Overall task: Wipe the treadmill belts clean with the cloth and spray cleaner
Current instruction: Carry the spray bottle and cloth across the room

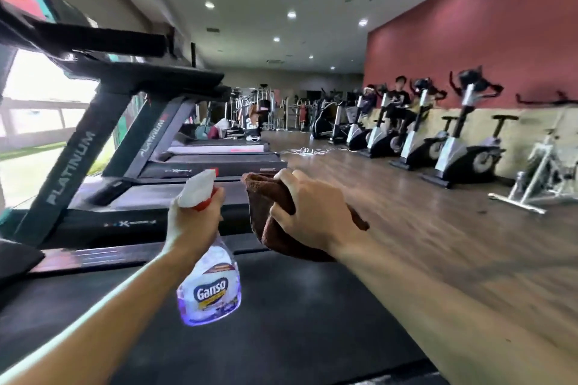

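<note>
The left hand [190, 219] is wrapped around the neck of the spray bottle [210, 275], just under its white trigger head, and the bottle hangs above the near treadmill belt [281, 322]. The right hand [308, 212] grips a bunched brown cloth [266, 228], fingers curled over its top, also held above the belt and just right of the bottle. The bottle looks like light, stiff plastic partly full of liquid, so the neck is the sound place to hold it, with a finger free for the trigger. The cloth is soft and floppy; it would likely wipe best spread flat under the palm. More treadmills [219, 162] stand in a row farther off.
</note>
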A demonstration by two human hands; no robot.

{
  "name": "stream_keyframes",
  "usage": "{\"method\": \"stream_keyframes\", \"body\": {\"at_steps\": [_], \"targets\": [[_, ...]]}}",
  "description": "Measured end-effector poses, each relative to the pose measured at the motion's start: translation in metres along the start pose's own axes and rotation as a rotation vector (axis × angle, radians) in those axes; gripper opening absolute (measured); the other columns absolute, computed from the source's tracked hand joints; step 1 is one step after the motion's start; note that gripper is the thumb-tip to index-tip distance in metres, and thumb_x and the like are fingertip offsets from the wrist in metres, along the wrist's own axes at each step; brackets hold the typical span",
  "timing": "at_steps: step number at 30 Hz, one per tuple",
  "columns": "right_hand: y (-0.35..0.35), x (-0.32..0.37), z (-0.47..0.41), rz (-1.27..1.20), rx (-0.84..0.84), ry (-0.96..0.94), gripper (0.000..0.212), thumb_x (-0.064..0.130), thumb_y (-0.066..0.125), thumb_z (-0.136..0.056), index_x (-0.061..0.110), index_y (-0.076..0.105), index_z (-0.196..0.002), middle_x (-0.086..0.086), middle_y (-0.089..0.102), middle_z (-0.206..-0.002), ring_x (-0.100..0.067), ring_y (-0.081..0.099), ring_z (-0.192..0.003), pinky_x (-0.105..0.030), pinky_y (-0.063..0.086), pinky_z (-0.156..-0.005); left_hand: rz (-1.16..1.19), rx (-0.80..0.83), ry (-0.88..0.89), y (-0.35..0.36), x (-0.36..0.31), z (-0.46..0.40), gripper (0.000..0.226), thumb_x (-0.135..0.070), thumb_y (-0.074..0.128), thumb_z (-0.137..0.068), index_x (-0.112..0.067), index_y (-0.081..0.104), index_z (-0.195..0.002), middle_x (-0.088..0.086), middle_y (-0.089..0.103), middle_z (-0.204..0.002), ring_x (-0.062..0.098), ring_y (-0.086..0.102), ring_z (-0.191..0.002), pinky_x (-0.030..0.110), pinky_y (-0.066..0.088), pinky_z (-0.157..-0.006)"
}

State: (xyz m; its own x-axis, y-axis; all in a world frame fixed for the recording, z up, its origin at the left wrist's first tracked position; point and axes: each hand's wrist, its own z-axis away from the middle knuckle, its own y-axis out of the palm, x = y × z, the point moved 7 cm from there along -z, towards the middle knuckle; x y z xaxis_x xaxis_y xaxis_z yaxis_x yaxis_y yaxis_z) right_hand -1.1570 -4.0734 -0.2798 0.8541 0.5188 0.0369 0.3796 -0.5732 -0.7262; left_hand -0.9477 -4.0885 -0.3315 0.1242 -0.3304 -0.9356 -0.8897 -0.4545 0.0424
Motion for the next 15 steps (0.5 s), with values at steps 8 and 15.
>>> {"method": "stream_keyframes", "body": {"at_steps": [8, 15], "targets": [[0.041, -0.172, -0.079, 0.044, -0.086, 0.056, 0.051, 0.055, 0.045, -0.089, 0.025, 0.053, -0.13, 0.002, 0.062, -0.107, -0.022, 0.063, -0.092, -0.043, 0.056, -0.074, 0.027, 0.204, -0.05, 0.191, 0.051, -0.105, 0.014, -0.031, 0.071, -0.093, -0.018, 0.072, -0.086, -0.003, 0.059, -0.051, 0.005, 0.052, -0.042, 0.026, 0.045, -0.051], [0.009, -0.299, -0.162, 0.089, -0.069, 0.169, 0.043, 0.049, 0.057, -0.093, 0.028, 0.052, -0.13, 0.005, 0.062, -0.115, -0.021, 0.063, -0.095, -0.036, 0.052, -0.072, -0.018, 0.297, -0.023, 0.319, 0.008, -0.25, 0.033, -0.02, 0.068, -0.091, -0.036, 0.067, -0.063, -0.008, 0.057, -0.056, 0.003, 0.047, -0.035, 0.031, 0.045, -0.056]]}}
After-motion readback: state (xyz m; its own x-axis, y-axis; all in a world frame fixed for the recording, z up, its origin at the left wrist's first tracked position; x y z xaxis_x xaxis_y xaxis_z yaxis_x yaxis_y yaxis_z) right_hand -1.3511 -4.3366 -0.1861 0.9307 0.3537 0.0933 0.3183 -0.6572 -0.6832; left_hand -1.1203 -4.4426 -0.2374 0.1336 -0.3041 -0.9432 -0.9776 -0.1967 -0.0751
